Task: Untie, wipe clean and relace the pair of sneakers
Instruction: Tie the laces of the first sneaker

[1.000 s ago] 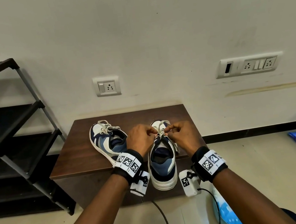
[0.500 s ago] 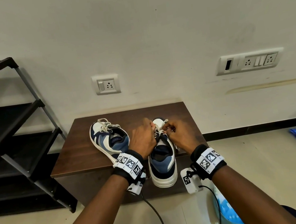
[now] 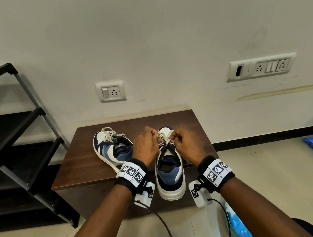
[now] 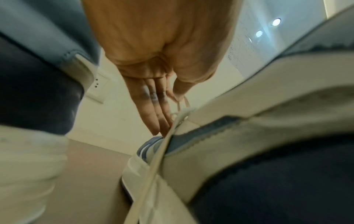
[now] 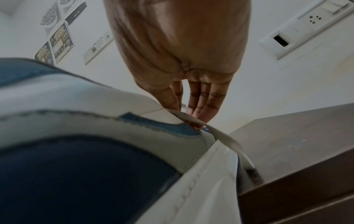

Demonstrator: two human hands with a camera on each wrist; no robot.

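Both hands work the lace on the near sneaker.

The sneaker [image 3: 169, 168] sits heel-out at the table [image 3: 81, 160] edge, within reach; left hand [image 3: 145, 146] and right hand [image 3: 187, 144] each pinch the lace [image 3: 164, 138]. Its mate [image 3: 111, 148] waits alongside, laced.
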